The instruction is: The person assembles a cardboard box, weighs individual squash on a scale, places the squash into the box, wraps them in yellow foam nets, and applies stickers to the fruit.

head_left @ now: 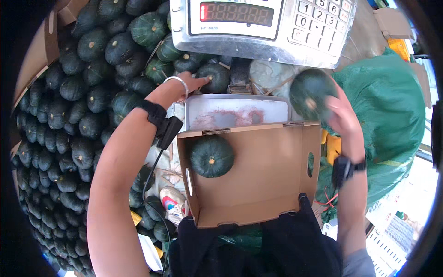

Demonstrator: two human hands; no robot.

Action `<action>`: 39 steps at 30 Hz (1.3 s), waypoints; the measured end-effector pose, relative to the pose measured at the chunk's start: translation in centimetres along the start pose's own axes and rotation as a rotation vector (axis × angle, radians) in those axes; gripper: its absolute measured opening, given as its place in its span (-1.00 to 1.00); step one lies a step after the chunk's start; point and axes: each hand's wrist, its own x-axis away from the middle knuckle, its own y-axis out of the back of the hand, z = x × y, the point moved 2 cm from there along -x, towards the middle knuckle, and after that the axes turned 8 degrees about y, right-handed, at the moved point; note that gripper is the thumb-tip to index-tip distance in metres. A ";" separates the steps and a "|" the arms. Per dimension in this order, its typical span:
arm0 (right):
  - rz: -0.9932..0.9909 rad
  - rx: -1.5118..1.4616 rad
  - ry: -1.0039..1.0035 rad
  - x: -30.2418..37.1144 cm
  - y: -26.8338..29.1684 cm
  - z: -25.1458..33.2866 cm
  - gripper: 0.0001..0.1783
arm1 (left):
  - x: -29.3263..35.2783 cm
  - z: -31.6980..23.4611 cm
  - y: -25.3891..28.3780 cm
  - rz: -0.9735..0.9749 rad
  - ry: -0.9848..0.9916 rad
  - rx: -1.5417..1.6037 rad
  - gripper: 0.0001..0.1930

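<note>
My right hand (342, 113) grips a dark green pumpkin (312, 93), held up just beyond the far right corner of an open cardboard box (258, 175). Both that hand and its pumpkin are slightly blurred. My left hand (190, 84) stretches past the box's far left corner, its fingers extended and touching another round green pumpkin (215, 74) below the scale. One green pumpkin (212, 156) lies inside the box, in its far left corner, with the pale stem scar facing up.
A silver scale (258, 44) with keypad and display stands at the far side. A stained pale tray (221, 111) lies behind the box. A large heap of pumpkins (74, 87) fills the left. Green sheeting (383, 106) bulges at right. A shoe (173, 203) shows left of the box.
</note>
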 end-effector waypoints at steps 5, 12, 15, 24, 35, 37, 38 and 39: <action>-0.016 -0.423 -0.131 8.0 -5.6 -2.2 0.14 | -3.8 0.7 -1.1 0.030 -0.009 0.401 -0.56; 0.095 1.180 0.223 7.4 -12.5 -8.9 -0.15 | -2.6 -0.1 -2.1 0.162 -0.049 0.592 -0.41; 0.203 1.336 0.306 7.0 -13.0 -9.6 -0.15 | -1.8 -1.5 -1.3 0.183 -0.096 0.412 -0.33; -0.028 0.747 -0.062 10.1 -7.8 -3.2 -0.55 | 7.6 0.2 2.9 -0.291 -0.291 0.396 -0.30; -0.124 0.141 -0.186 11.0 -11.3 -3.4 -0.11 | 23.2 9.7 -8.1 -0.250 -0.831 -0.009 -0.48; -0.342 0.323 -0.203 12.8 -7.7 -3.2 -0.23 | 19.7 15.6 -4.7 -0.742 -0.547 -0.075 -0.62; -0.382 0.527 -0.218 13.4 -5.5 -3.9 -0.26 | 17.5 18.7 -2.9 -0.924 -0.464 -0.073 -0.51; -0.380 0.528 -0.208 13.0 -4.8 -5.3 -0.26 | 15.8 20.3 -1.5 -0.991 -0.397 -0.042 -0.39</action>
